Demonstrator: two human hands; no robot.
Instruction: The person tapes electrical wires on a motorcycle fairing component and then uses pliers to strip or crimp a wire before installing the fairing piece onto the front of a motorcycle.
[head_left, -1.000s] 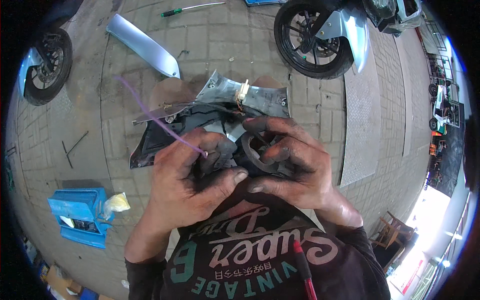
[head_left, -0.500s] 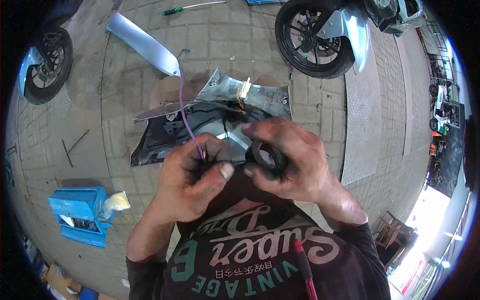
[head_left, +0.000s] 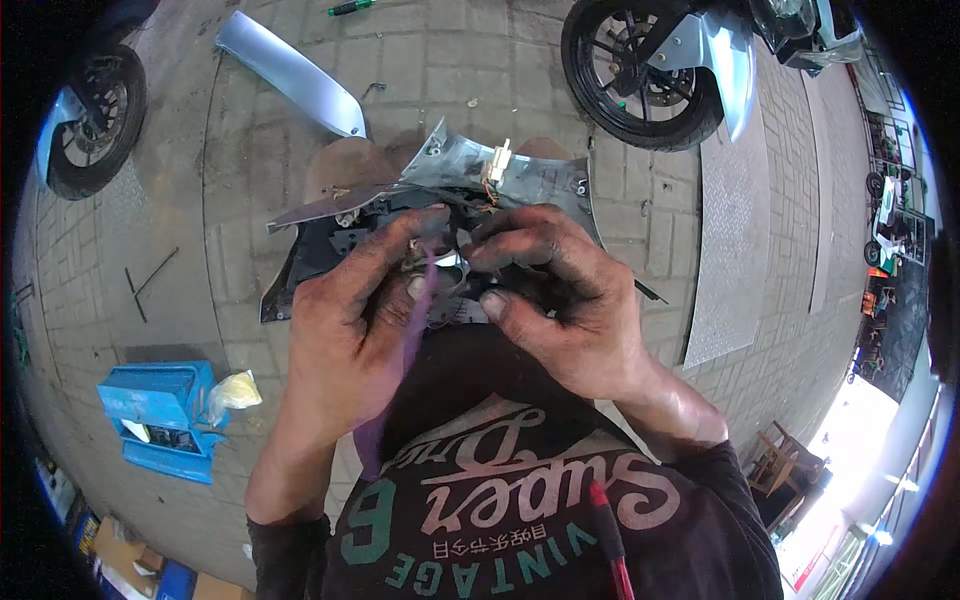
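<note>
While the left hand (head_left: 345,325) pinches purple wire (head_left: 416,320) (right hand (head_left: 580,310): grip unclear), the toolbox (head_left: 160,380) holds dark items (head_left: 180,440).

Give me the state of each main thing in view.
Left hand: fingers bent, hold unclear.
Right hand: fingers bent, hold unclear.
Purple wire: blurred, at left hand.
Fairing panel: inner side up.
White connector: wires attached.
Toolbox: open.
Long silver panel: lying on paving.
Green handle: partly out of frame.

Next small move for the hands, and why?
I'd probably swing the purple wire clear of the left hand: its blurred length crosses that hand and hangs toward the shirt, so it might snag while the right hand works close by.
</note>
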